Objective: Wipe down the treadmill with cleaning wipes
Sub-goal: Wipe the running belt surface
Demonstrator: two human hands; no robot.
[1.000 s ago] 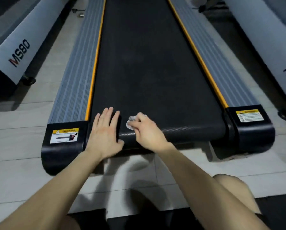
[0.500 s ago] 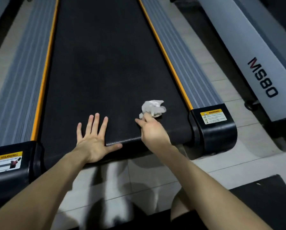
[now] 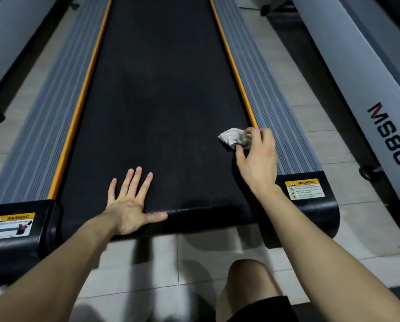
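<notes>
At the lower left of the frame the black end cap (image 3: 15, 252) with its warning label is sitting untouched, and the grey side rail (image 3: 43, 126) above it is running up toward the top edge. Just right of that, the left hand (image 3: 129, 205) is lying flat on the near lip of the belt (image 3: 161, 101), fingers straight and spread, holding nothing. It seems to be bracing the body, and it should be pressing only lightly so the belt is not sliding under it.

Right of centre, the wipe (image 3: 232, 138) is sitting crumpled on the belt's right margin, just beside the orange strip (image 3: 231, 56). The right hand (image 3: 257, 159) is pinching it between thumb and curled fingertips. By the look of it, the person is wiping the belt near its right edge.

To do this well, the person should be flattening the wad so more cloth is meeting the surface. They should also be pressing evenly and drawing overlapping strokes across the belt rather than dabbing.

At the far right, the right rail (image 3: 264, 89) and right end cap (image 3: 315, 217) are probably waiting for their own pass.
</notes>
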